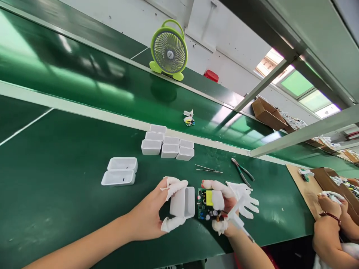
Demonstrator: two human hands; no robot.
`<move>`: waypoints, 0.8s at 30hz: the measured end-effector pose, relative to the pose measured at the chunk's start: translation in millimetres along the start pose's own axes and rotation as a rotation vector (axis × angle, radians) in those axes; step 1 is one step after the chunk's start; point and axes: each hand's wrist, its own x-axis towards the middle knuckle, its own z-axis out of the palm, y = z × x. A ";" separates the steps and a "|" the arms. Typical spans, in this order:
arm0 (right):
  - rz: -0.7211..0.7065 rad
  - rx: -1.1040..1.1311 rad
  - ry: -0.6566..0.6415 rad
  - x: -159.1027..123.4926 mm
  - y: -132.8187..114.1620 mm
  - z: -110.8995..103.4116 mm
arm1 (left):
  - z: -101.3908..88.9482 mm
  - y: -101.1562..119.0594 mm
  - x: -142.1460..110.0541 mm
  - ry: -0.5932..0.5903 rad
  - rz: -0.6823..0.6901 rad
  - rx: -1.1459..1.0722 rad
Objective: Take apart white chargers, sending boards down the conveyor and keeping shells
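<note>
My left hand (pixel 153 213), with white cots on the fingertips, grips a white plastic casing (pixel 183 203) whose open mouth faces right. My right hand (pixel 224 203), also wearing finger cots, holds a small green circuit board (pixel 204 203) with a yellow transformer, just right of the casing's mouth. A white plug part (pixel 238 220) sticks out near my right wrist. Both hands hover just above the green bench (pixel 70 157).
Several empty white casings (pixel 167 145) cluster behind my hands, and two more (pixel 120 171) lie to the left. Tweezers (pixel 208 169) and pliers (pixel 241 172) rest on the bench. One board (pixel 189 118) sits on the conveyor by a green fan (pixel 169 50). Another person's hands (pixel 331 209) work at right near cardboard boxes (pixel 328 179).
</note>
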 end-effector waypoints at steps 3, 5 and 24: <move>0.032 -0.022 -0.071 -2.5 -5.3 0.5 | -3.7 0.8 3.1 -0.007 0.034 0.012; 0.030 -0.013 -0.091 -3.1 -4.9 2.5 | -6.3 2.5 4.9 -0.036 0.058 0.035; -0.066 -0.218 -0.281 3.1 -15.9 1.5 | -7.6 0.1 -7.5 -0.079 0.057 0.186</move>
